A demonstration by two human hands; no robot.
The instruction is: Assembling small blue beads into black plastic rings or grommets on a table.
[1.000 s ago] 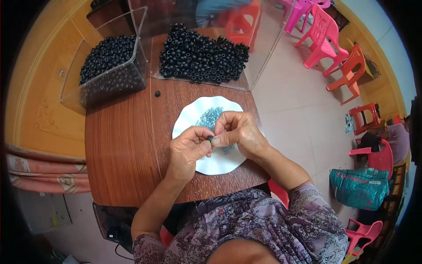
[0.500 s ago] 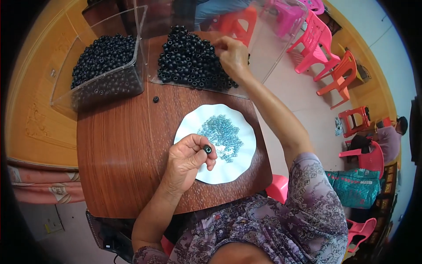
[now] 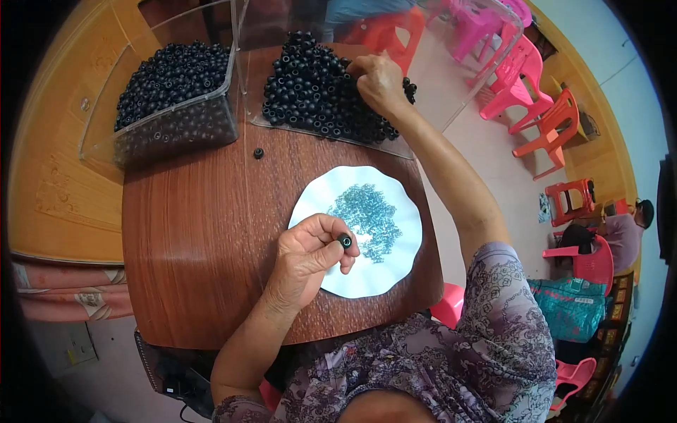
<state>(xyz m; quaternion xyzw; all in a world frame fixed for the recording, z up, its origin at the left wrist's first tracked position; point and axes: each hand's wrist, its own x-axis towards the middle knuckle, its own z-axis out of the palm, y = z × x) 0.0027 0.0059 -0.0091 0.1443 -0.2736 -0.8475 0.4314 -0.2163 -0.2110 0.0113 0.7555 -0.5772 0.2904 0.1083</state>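
My left hand (image 3: 307, 257) pinches a small round black part with a hole (image 3: 345, 241) between thumb and forefinger, above the white plate. A pale, bright ring shows in its hole. On the scalloped plate (image 3: 400, 261) lies a spread of tiny greenish-grey ring-like pieces (image 3: 363, 211). Farther off, my right hand (image 3: 381, 82) reaches into a heap of similar black parts (image 3: 303, 88) in a clear tray (image 3: 282, 132). Its fingers are bent at the heap's right side; the fingertips and anything between them are hidden.
A clear bin (image 3: 229, 88) full of black parts stands at the far left. One loose black part (image 3: 258, 153) lies on the brown wooden table (image 3: 190, 247). Pink and red chairs (image 3: 518, 77) line the right, where a person (image 3: 622, 236) sits beyond a teal bag (image 3: 570, 310).
My left hand has shifted slightly right within the picture, as have the plate and tray. The black part stays pinched. My right hand remains at the heap, its fingers still bent.
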